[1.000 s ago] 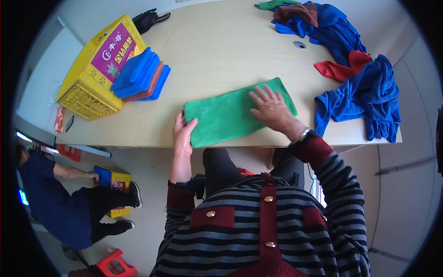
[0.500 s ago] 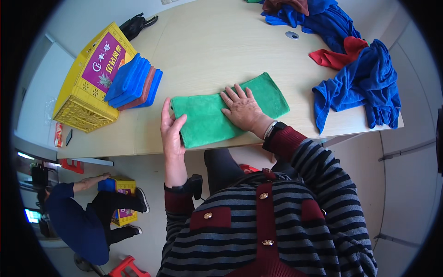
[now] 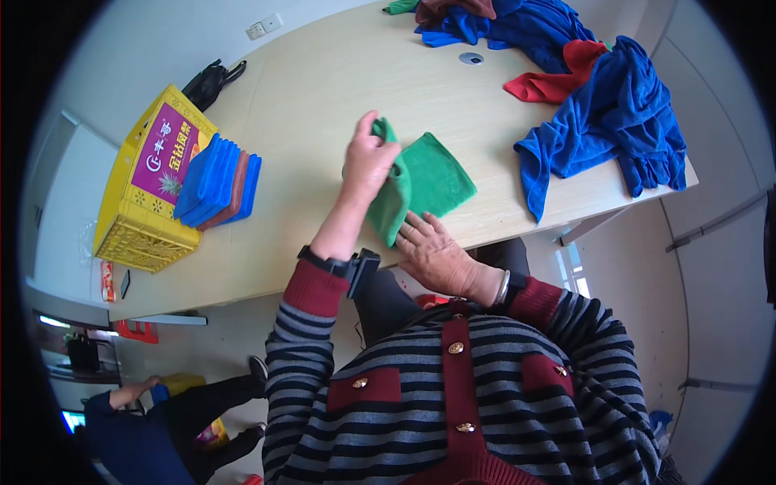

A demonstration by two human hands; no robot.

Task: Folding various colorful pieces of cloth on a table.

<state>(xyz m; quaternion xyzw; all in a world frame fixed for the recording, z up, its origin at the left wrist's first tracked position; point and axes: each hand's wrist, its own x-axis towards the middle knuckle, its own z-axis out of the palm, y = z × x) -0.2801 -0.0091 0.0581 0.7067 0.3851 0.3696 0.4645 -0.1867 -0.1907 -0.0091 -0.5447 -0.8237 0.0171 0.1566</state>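
A green towel (image 3: 438, 175), partly doubled over, lies near the front edge of the table. My left hand (image 3: 368, 166) is closed on its left end, which stands raised above the tabletop. My right hand (image 3: 436, 255) rests at the towel's near edge with its fingers stretched out, touching the lower end of the raised part. A stack of folded blue and brown towels (image 3: 217, 182) lies to the left, against a yellow crate (image 3: 149, 234).
Loose blue towels (image 3: 610, 121) and a red towel (image 3: 558, 77) are heaped at the right, with more at the far edge. A black bag (image 3: 212, 83) sits behind the crate. At lower left another person (image 3: 145, 432) bends beside a yellow box on the floor.
My left hand has taken the green towel's left end and carried it up and rightward, folding it over. My right hand has slid from its top to its near edge. The view has shifted.
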